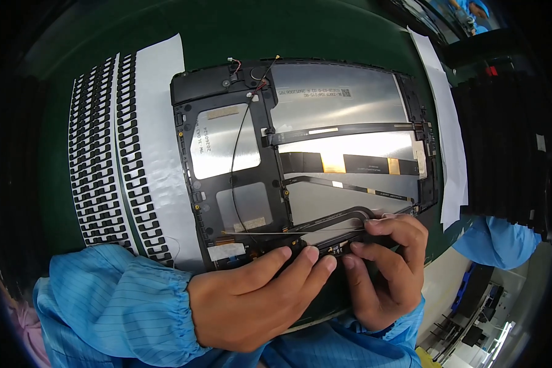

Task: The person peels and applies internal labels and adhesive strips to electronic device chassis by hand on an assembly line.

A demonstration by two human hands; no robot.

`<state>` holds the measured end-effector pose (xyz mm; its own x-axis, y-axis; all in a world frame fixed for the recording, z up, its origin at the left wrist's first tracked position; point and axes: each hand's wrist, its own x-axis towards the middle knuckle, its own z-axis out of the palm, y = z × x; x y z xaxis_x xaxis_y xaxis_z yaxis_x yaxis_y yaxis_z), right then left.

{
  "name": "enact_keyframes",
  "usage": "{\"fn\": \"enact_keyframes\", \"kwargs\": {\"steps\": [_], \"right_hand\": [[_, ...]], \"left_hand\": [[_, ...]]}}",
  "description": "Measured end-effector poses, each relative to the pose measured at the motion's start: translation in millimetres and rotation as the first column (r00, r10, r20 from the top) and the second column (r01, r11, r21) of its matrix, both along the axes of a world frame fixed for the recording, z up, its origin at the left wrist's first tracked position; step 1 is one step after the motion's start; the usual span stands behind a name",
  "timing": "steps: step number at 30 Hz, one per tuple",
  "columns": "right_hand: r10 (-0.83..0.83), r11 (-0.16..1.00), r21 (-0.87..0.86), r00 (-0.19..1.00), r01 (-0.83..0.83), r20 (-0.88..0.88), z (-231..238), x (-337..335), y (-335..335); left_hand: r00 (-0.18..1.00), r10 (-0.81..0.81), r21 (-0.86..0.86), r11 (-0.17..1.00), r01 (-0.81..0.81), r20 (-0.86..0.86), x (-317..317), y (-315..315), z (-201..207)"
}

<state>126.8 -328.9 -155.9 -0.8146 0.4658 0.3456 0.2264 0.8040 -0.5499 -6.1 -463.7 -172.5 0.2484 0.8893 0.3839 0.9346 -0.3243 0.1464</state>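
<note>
An opened tablet-like device [343, 202] lies in front of me, with silver metal plates, a black frame, flat ribbon cables and a thin black wire. My left hand [257, 300] rests along its near edge, fingers stretched out and fingertips touching the frame. At the near right corner my right hand [389, 264] is closed, its fingers bent together. A thin pale stick [276, 233] runs from its fingertips leftward over the device. Beside the right index fingertip curves a black ribbon cable [337, 216]. Where the stick ends among the right fingers is hidden.
White sheets bearing rows of small black adhesive pieces [95, 159] lie to the left on the green table [257, 30]. A white paper strip [438, 122] lies right of the device, beside a dark stack [503, 147]. A blue sleeve of another person [500, 240] shows at the right.
</note>
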Motion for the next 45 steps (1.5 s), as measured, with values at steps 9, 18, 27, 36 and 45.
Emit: {"fn": "enact_keyframes", "kwargs": {"steps": [9,18,27,36,45], "right_hand": [[0.007,0.998,0.055,1.0,-0.007,-0.002,0,1,-1],[0.032,0.989,0.145,0.999,-0.035,0.026,-2,-1,0],[0.072,0.914,0.396,0.996,-0.089,0.058,4,-2,-5],[-0.082,0.981,0.167,0.991,0.099,-0.106,1,28,-14],[0.339,0.939,-0.014,0.932,-0.343,-0.125,-3,-7,-71]], "left_hand": [[1.0,-0.016,0.003,1.0,0.016,0.013,-2,-2,0],[1.0,0.014,-0.027,1.0,-0.014,0.028,-1,-2,-3],[0.998,0.043,-0.021,0.999,-0.042,0.042,5,4,0],[1.0,0.003,0.052,0.999,-0.002,-0.011,-30,-51,39],[0.916,0.246,-0.224,0.958,-0.18,0.317,-49,-81,2]]}}
